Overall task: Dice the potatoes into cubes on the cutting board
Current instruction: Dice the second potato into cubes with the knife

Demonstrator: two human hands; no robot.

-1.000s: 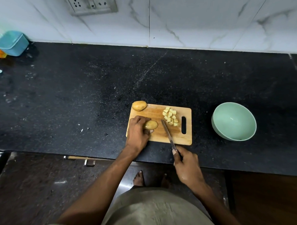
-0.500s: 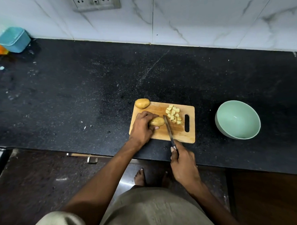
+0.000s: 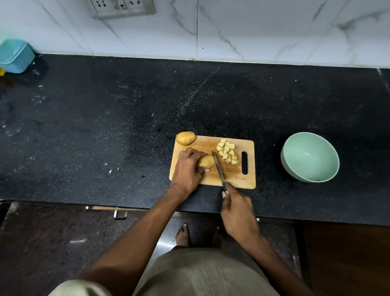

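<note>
A wooden cutting board [image 3: 233, 179] lies on the black counter [image 3: 99, 129], close to the front edge. The person stands in front of it and both arms reach out over the counter.

The left hand [image 3: 187, 168] is on the left part of the board. Its fingers curl over a potato [image 3: 206, 162] and hold it down on the wood. The right end of that potato sticks out past the fingers.

The right hand [image 3: 237, 209] is just in front of the board, over the counter edge. Its fingers are wrapped tight around the handle of a knife [image 3: 219, 169]. The blade points away from the person, across the board, and sits right beside the open end of the held potato. I cannot tell if the blade is touching the potato or not.

A little heap of potato cubes [image 3: 227, 151] sits on the far right part of the board, near the handle slot. One more whole potato [image 3: 185, 138] rests at the far left corner of the board, half over the edge.

A light green bowl [image 3: 309, 157] stands on the counter to the right of the board, apart from it. A blue box [image 3: 12, 55] is far off at the left by the wall, and a socket plate [image 3: 122, 4] is on the white wall above
</note>
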